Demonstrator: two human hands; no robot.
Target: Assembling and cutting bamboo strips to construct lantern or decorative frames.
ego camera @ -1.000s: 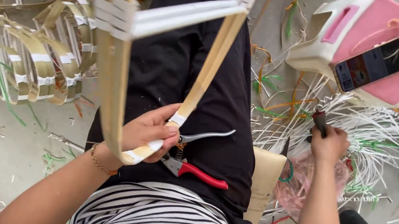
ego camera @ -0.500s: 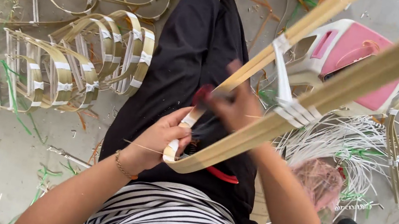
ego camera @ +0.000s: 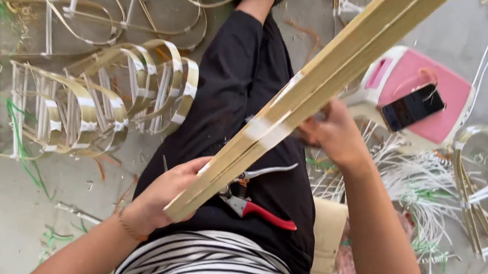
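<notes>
Bamboo strips [ego camera: 326,81], bundled flat and banded with pale tape, run on a slant from your lap up past the top edge; your left hand [ego camera: 165,193] is closed round their lower end, just above the red-handled shears [ego camera: 252,204] that lie on your black trousers; your right hand [ego camera: 337,133] is up at the taped middle, fingers pressed to the far side of the bundle, though whether it pinches the strips or only the tape you cannot tell from here; keep the left grip firm and low so that the stack does not fan apart, and let the right hand work with the strips lying edge to edge, not crossed; hold the long free end clear of the pink stool [ego camera: 423,94] and the phone [ego camera: 412,107] on it; mind the shears under your wrist, blades open toward the bundle; finished curved frames [ego camera: 97,106] stand well apart on the floor to your left, so swing that way with care.
</notes>
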